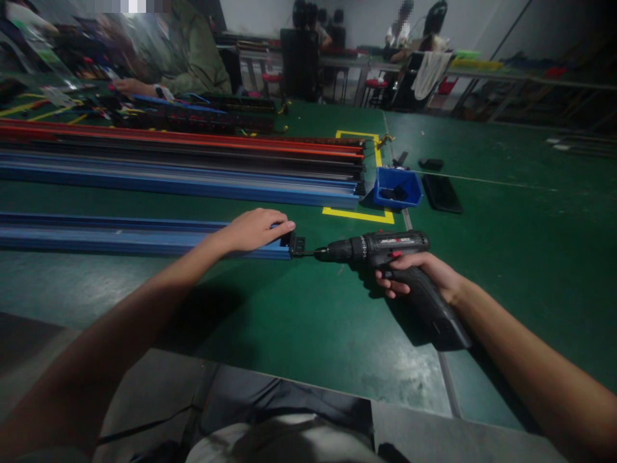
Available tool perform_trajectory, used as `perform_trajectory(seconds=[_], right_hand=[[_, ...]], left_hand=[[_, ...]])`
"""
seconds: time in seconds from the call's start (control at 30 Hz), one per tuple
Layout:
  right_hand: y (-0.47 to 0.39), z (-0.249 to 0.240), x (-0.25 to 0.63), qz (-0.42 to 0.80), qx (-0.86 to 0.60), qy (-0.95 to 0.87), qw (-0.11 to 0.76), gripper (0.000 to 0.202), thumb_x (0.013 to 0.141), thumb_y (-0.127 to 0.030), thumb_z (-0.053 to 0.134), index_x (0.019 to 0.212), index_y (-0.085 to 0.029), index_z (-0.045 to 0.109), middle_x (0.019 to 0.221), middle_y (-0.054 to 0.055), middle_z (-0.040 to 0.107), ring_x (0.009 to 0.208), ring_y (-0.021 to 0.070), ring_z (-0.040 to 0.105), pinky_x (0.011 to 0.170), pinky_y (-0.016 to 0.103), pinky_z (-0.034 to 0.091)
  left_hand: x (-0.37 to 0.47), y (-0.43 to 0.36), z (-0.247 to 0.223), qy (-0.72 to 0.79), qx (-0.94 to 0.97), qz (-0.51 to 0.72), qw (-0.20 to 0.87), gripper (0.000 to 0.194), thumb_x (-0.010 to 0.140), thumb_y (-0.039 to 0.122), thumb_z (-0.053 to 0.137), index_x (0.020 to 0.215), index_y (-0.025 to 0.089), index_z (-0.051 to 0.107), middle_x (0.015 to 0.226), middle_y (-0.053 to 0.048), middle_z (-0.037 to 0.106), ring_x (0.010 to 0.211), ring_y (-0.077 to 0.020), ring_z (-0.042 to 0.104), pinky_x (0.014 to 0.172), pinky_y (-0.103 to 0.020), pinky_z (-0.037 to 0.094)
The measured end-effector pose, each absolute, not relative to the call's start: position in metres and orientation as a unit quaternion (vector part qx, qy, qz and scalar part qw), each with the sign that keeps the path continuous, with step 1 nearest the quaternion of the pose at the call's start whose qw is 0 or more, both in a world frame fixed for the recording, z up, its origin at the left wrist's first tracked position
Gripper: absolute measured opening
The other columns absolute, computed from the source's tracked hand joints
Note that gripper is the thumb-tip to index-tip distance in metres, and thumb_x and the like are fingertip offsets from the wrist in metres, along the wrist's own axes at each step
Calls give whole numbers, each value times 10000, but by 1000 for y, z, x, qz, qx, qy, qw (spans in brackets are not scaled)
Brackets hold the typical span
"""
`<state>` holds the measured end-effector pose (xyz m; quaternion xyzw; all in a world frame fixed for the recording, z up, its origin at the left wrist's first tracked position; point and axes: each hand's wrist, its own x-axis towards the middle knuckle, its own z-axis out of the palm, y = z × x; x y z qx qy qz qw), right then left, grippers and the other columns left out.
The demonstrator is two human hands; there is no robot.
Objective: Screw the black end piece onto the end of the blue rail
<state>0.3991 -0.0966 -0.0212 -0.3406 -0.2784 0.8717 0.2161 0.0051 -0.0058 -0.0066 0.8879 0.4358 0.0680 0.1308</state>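
Observation:
My right hand (419,270) is wrapped around the handle of a black cordless drill (398,243), which lies level and points left. Its bit reaches the black end cap (297,244) on the near blue metal profile (144,238); whether the tip sits in a screw is too small to see. Over the right end of that profile lies my left hand (255,229), its fingers curled across the top and gripping it beside the end cap. The fingers' far side is hidden.
Behind lie more blue profiles (216,183) and orange-red profiles (216,143), inside yellow tape corners (359,215). A blue bin (398,188) holds dark parts, with a black phone-like slab (441,193) beside it. Across the green table (289,308) a person in a green sleeve (202,51) handles wires.

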Motion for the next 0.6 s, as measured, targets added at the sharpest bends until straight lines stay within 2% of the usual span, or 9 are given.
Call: perform_trajectory(seconds=[0.6], right_hand=[[-96,-21,399,872,-341,-280,213,242,883,-223,700,1020,-32,757,873,102,744,569,82,639,758,267,610]], left_hand=[[4,-4,-9,431,891,62,126,608,1059,633,298,1022,203,726,1034,-72,742,905,-234,656,747,-312,414]])
